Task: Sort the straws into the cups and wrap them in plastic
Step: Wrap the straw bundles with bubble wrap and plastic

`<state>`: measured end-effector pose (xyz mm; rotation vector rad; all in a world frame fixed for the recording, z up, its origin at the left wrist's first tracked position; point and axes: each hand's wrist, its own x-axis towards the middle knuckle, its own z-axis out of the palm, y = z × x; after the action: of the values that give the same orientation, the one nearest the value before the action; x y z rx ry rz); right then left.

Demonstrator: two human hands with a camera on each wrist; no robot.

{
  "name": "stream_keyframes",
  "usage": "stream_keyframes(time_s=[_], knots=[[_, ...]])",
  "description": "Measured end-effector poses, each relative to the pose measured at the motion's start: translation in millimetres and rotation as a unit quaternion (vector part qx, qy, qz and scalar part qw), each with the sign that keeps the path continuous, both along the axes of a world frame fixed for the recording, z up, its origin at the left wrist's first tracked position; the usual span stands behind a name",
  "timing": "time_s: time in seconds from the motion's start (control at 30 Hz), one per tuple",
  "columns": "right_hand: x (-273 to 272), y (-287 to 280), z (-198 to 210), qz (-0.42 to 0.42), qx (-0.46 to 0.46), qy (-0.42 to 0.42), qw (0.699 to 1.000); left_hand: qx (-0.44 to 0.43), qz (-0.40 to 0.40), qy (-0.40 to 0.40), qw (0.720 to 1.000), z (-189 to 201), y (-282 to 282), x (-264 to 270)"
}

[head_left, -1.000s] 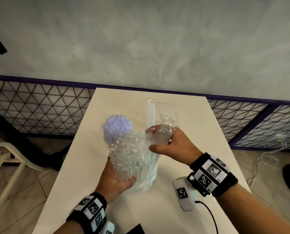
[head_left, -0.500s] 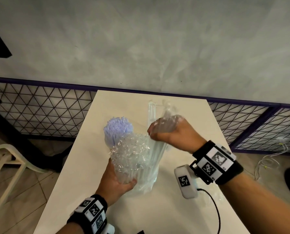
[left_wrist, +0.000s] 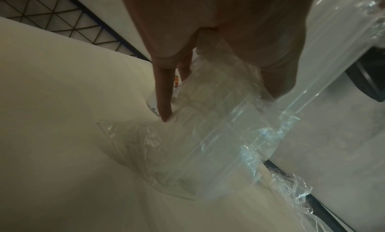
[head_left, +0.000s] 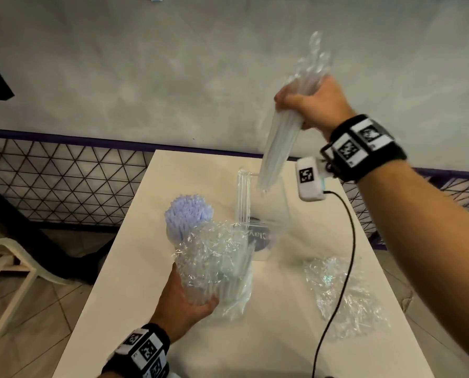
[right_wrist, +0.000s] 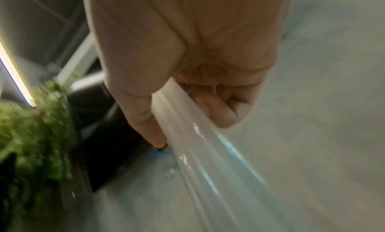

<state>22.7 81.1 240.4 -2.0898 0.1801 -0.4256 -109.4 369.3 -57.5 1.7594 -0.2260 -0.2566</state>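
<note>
My right hand (head_left: 307, 105) is raised high above the table and grips a bunch of clear straws (head_left: 279, 148) with crinkled wrappers at the top; the straws (right_wrist: 200, 145) run out from my fist (right_wrist: 187, 87). Their lower ends hang over a clear cup (head_left: 266, 211) holding a few clear straws. My left hand (head_left: 184, 298) grips a bag of wrapped clear straws (head_left: 217, 263) standing on the table, and its fingers (left_wrist: 164, 93) press the plastic (left_wrist: 208, 145). A cup of lilac straws (head_left: 187, 214) stands just behind the bag.
The white table (head_left: 151, 296) has a heap of crumpled clear plastic (head_left: 345, 296) at the right, crossed by a black cable (head_left: 345, 268). A mesh fence (head_left: 64, 181) and grey wall lie behind. A white chair (head_left: 7, 268) stands left.
My right hand has pulled a bunch of clear straws up out of the bag and lifted it high over the back cup. The left hand still holds the bag.
</note>
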Motion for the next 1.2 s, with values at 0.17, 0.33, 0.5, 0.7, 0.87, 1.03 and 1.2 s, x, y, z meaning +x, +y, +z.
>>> stream_keyframes(time_s=[0.17,0.33,0.5,0.7,0.87,1.03,1.2], knots=[[24,5,-88,-0.013,-0.044,0.198,0.979,0.006,0.001,0.000,1.000,-1,1,0],[24,11,-140,0.050,-0.033,0.327,0.943,0.002,0.003,0.008,1.000,-4,1,1],[29,3,-133,0.041,-0.046,0.308,0.949,0.002,0.006,0.012,1.000,-4,1,1],[28,2,-129,0.012,-0.171,0.244,0.954,0.011,0.011,0.002,1.000,-3,0,0],[25,15,-131,0.137,-0.270,0.219,0.928,-0.005,0.017,0.012,1.000,1,-1,-1],[33,30,-142,0.148,-0.279,0.268,0.910,-0.018,0.009,0.032,0.999,2,1,-2],[40,33,-149,0.130,-0.262,0.281,0.914,-0.033,0.012,0.050,0.998,3,0,-3]])
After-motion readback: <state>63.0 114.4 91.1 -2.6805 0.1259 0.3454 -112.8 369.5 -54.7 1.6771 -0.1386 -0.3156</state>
